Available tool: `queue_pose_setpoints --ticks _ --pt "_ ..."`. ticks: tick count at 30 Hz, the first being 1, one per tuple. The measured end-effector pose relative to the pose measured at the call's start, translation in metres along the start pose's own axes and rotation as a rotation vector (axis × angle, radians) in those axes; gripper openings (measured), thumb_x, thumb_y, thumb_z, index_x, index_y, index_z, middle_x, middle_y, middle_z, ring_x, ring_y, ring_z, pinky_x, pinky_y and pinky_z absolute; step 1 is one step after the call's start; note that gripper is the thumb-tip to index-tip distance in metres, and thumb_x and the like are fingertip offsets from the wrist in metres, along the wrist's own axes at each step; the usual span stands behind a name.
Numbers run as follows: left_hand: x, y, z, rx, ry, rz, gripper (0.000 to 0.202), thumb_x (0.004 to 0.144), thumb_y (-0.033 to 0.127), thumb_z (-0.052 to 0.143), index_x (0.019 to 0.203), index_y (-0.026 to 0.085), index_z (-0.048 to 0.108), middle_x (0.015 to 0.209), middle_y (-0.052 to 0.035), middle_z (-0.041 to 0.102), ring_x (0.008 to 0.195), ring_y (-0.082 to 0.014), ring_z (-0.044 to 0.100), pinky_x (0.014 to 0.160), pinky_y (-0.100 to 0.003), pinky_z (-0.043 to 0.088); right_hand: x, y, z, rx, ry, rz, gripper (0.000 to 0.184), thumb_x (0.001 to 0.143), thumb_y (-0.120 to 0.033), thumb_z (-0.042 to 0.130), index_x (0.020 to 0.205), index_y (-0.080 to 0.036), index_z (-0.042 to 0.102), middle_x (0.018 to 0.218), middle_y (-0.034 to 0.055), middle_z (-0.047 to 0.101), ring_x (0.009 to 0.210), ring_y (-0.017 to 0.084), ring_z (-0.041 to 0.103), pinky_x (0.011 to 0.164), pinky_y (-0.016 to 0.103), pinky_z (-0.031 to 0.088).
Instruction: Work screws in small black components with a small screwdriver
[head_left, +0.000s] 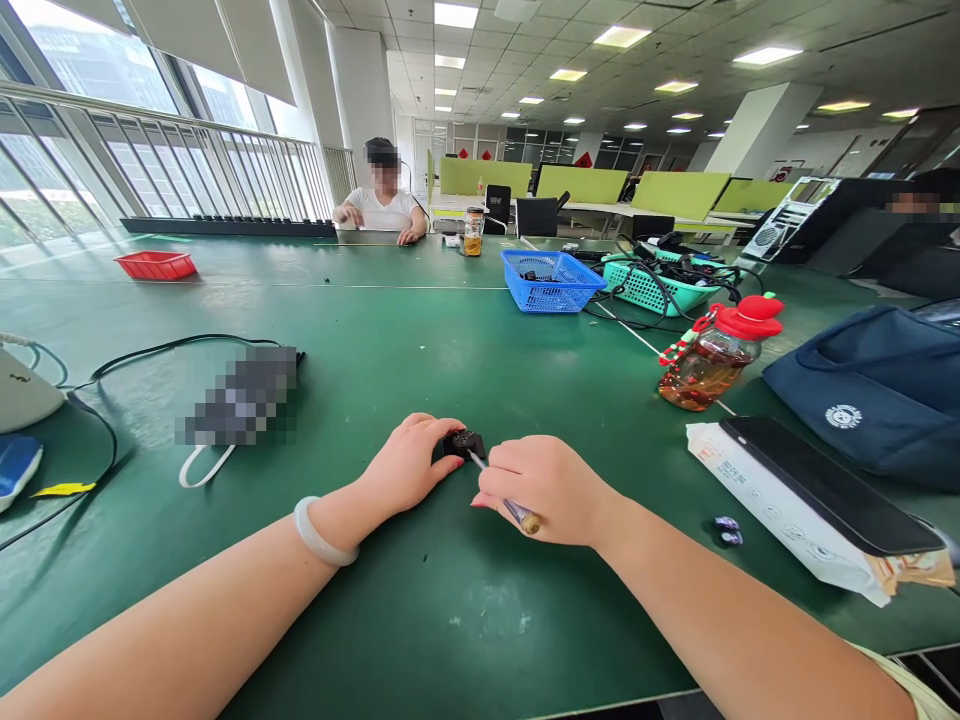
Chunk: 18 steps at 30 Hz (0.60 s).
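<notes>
A small black part (465, 442) rests on the green table (420, 340) in front of me. My left hand (409, 465) is closed around its left side and holds it down. My right hand (544, 487) is closed on a thin screwdriver (504, 497) with a wooden-coloured handle end sticking out under the palm. The tool's tip touches the black part. A pale bangle (322, 535) circles my left wrist.
A bottle with a red cap (712, 360) lies at right beside a dark blue bag (877, 395), a phone on a white package (817, 505) and a small dark piece (726, 531). Blue (551, 280), teal (652, 285) and red (156, 265) baskets sit farther back. A person sits at the far end.
</notes>
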<state>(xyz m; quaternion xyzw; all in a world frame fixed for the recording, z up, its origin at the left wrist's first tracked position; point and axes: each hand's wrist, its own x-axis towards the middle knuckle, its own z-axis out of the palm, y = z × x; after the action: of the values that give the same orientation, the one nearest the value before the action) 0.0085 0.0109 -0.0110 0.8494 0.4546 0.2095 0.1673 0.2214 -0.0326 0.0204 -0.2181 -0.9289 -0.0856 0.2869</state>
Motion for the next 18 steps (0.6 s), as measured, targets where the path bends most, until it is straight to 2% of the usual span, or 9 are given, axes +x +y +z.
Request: queue_pose_setpoints --ticks 5,7,10,14,16,18 --pt "0.0 0.001 -0.001 0.01 -0.002 0.0 0.031 0.086 0.031 0.057 0.116 0.026 0.063 0.113 -0.0039 0.07 0.114 -0.0275 0.056 0.1 -0.044 0.048 -0.001 0.004 0.001 0.209 0.04 0.223 0.022 0.092 -0.028 0.058 0.073 -0.019 0.056 0.067 -0.002 0.054 0.055 0.009 0.043 0.054 0.022 0.033" --pt "0.0 0.001 -0.001 0.015 0.001 -0.002 0.032 0.086 0.032 0.056 0.117 0.026 0.063 0.114 -0.0042 0.07 0.114 -0.0276 0.056 0.1 -0.045 0.048 -0.001 0.006 0.0 0.233 0.038 0.265 0.021 0.092 -0.029 0.058 0.074 -0.02 0.057 0.069 -0.0017 0.055 0.056 0.009 0.045 0.055 0.022 0.034" --pt "0.001 0.0 -0.001 0.021 0.007 -0.01 0.034 0.086 0.031 0.055 0.119 0.025 0.062 0.116 -0.0049 0.07 0.114 -0.028 0.056 0.1 -0.046 0.048 0.0 0.004 0.001 0.139 -0.006 0.178 0.023 0.093 -0.028 0.056 0.072 -0.019 0.058 0.066 -0.0019 0.052 0.056 0.01 0.043 0.054 0.023 0.032" --pt "0.001 0.001 -0.002 0.026 0.016 -0.003 0.035 0.086 0.028 0.053 0.12 0.023 0.062 0.116 -0.0056 0.07 0.115 -0.0281 0.056 0.1 -0.046 0.048 0.002 -0.006 0.008 -0.011 -0.14 0.002 0.026 0.093 -0.028 0.054 0.07 -0.019 0.06 0.066 -0.0011 0.05 0.056 0.011 0.043 0.053 0.025 0.031" --pt "0.001 0.003 -0.003 0.029 0.021 -0.009 0.035 0.086 0.027 0.053 0.12 0.023 0.063 0.116 -0.006 0.07 0.116 -0.0284 0.056 0.1 -0.046 0.048 0.002 -0.01 0.013 -0.022 -0.193 -0.037 0.024 0.092 -0.027 0.056 0.071 -0.019 0.061 0.067 -0.0006 0.052 0.057 0.011 0.045 0.054 0.025 0.032" --pt "0.0 0.004 -0.004 0.033 0.018 -0.02 0.036 0.086 0.027 0.053 0.12 0.023 0.062 0.116 -0.0061 0.07 0.116 -0.0287 0.055 0.1 -0.046 0.048 0.002 -0.01 0.016 0.021 -0.18 -0.029 0.022 0.091 -0.027 0.058 0.072 -0.019 0.063 0.068 -0.0006 0.053 0.057 0.011 0.046 0.054 0.025 0.033"
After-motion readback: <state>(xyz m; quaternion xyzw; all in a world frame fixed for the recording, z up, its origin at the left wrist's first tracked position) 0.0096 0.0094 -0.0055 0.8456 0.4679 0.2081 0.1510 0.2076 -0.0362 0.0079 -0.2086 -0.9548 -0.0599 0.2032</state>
